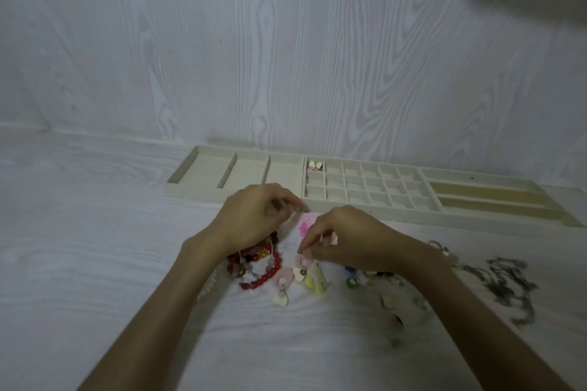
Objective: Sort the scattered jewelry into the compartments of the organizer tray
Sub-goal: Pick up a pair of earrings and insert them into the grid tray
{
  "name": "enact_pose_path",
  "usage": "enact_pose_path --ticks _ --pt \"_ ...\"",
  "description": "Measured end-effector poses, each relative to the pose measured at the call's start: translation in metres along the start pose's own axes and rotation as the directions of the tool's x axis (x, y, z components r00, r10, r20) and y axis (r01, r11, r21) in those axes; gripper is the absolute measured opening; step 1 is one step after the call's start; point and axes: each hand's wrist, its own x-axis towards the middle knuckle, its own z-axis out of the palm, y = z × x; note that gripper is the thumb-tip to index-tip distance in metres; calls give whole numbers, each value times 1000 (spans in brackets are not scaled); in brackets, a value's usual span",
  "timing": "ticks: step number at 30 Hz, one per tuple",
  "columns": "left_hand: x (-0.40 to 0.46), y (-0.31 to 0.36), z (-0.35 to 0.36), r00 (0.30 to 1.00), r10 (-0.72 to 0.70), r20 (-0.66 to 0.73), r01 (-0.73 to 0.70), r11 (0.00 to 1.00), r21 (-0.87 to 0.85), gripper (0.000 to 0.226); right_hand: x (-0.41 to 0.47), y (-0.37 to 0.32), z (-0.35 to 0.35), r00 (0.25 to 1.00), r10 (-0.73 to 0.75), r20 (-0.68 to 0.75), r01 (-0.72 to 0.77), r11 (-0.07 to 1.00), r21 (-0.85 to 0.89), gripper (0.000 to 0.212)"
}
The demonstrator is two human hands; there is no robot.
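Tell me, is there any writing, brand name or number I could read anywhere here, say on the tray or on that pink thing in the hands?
None can be read.
Organizer tray: plain, no label visible.
Pink card held between the left hand and right hand: bright pink speckled marks, too blurred to tell whether they are text.
Heart charms and red bead bracelet: no lettering visible.

Both bare forearms reach forward and converge. The left hand and right hand sit close together, knuckles up, fingers curled inward, each grip pinching something small.
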Motion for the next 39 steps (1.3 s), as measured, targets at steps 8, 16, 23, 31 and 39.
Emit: enact_pose_path --ticks 8,16,23,31,39 --pt "0 -12 -2 994 -92 -58 80 979 -187 19 14 0 7 998 57 14 -58 995 77 17" --pt "-5 14 -16 933 -330 142 357 811 -463 59 15 2 -1 844 120 -522 151 882 447 12" --pt "-7 21 -13 912 -307 273 410 647 -643 37 19 2 5 763 -55 -644 290 919 266 17" --pt "-8 15 -15 942 -286 178 321 604 -729 25 10 -1 -8 865 -57 -498 272 888 371 17" --pt "40 28 -30 970 -204 132 243 783 -572 19 27 25 -37 880 352 -318 72 563 824 22"
